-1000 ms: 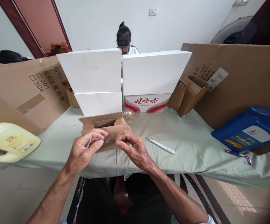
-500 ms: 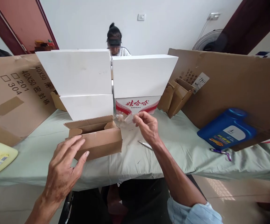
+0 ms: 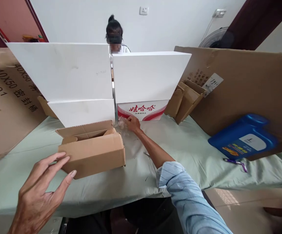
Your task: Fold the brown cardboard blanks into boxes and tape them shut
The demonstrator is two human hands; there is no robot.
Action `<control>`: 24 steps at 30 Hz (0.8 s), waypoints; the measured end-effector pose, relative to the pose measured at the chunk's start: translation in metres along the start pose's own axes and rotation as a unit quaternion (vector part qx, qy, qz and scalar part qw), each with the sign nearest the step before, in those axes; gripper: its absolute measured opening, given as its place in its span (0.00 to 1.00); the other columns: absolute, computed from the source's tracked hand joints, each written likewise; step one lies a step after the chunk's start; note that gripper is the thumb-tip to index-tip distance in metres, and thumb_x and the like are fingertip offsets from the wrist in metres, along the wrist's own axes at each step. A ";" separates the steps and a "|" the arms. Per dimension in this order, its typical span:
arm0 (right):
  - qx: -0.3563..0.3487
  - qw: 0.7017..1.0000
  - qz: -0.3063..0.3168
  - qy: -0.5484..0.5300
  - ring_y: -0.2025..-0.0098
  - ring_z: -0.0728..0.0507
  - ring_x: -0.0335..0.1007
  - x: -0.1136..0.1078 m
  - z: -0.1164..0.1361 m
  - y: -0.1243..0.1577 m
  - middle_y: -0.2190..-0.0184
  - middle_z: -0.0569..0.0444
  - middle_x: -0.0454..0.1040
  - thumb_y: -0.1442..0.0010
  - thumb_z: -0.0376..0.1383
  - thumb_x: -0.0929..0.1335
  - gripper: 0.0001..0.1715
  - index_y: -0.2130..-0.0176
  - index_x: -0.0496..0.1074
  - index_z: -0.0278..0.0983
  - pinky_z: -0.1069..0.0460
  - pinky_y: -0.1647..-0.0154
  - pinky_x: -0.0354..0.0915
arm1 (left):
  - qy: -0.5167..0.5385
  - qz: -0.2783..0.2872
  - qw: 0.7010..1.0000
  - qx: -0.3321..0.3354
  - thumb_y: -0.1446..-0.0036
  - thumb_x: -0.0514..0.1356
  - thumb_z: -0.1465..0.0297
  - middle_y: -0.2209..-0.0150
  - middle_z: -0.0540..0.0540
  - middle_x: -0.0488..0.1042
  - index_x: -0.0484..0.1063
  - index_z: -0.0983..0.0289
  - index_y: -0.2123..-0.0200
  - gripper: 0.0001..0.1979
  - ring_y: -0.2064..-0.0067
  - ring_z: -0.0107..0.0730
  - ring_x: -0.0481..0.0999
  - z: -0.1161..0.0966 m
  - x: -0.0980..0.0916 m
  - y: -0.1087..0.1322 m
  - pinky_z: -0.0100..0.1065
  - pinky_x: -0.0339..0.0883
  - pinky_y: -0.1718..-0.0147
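Note:
A small brown cardboard box (image 3: 94, 152) lies on the green cloth, its flap raised at the back. My left hand (image 3: 42, 188) has its fingers apart, with fingertips at the box's near left side; it grips nothing. Farther off, my right hand (image 3: 133, 124) reaches to a crumpled piece of clear plastic (image 3: 123, 126) in front of the white box with red lettering (image 3: 143, 111). Its fingers are bent together at the plastic, and what lies between them is too small to make out. A thin metal tool (image 3: 147, 154) lies partly behind my right forearm.
White boxes (image 3: 80, 71) stand stacked across the back, with a person (image 3: 114, 34) behind them. Large cartons flank both sides. At the right are a blue bottle (image 3: 244, 138), a purple pen (image 3: 233, 161) and small open cartons (image 3: 188, 97).
My right hand has moved forward and left to the clear plastic; the pale piece it held no longer shows. My left hand sits lower and farther left in view. The camera view has shifted.

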State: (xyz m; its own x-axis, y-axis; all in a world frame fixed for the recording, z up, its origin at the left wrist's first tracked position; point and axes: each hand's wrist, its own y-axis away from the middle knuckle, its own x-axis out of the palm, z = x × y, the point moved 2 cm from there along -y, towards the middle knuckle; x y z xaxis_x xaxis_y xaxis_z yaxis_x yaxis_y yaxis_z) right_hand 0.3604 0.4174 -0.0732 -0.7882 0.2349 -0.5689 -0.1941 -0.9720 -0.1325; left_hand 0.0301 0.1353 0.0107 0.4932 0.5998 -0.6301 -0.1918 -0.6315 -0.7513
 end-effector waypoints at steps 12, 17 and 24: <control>0.034 0.982 0.022 0.182 0.37 0.32 0.73 0.013 0.007 0.006 0.42 0.39 0.80 0.31 0.51 0.72 0.25 0.45 0.74 0.36 0.40 0.38 0.67 | 0.055 -0.062 0.985 -0.154 0.35 0.72 0.63 0.38 0.59 0.78 0.80 0.55 0.39 0.22 0.52 0.45 0.82 0.007 0.000 0.024 0.53 0.77 0.43; 0.004 0.978 0.014 0.209 0.36 0.30 0.73 0.002 0.023 0.021 0.37 0.38 0.76 0.33 0.47 0.75 0.31 0.38 0.71 0.36 0.39 0.38 0.68 | 0.141 -0.043 0.944 -0.295 0.40 0.73 0.52 0.45 0.58 0.82 0.70 0.55 0.28 0.40 0.54 0.43 0.84 0.017 0.005 0.032 0.42 0.83 0.54; -0.087 0.977 -0.019 0.193 0.46 0.32 0.76 -0.031 0.050 0.052 0.38 0.36 0.71 0.29 0.42 0.71 0.22 0.41 0.73 0.34 0.41 0.48 0.71 | 0.157 0.055 0.941 -0.296 0.41 0.72 0.50 0.58 0.53 0.85 0.80 0.58 0.58 0.20 0.57 0.39 0.86 0.026 -0.010 0.036 0.32 0.79 0.59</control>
State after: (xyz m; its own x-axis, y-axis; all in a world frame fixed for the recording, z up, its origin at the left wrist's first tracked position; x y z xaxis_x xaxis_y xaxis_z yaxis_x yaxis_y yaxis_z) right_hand 0.3454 0.3603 -0.0215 -0.4959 0.2838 -0.8207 -0.0905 -0.9568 -0.2762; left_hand -0.0040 0.1187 -0.0152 0.7425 0.3989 -0.5381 0.2034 -0.8997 -0.3863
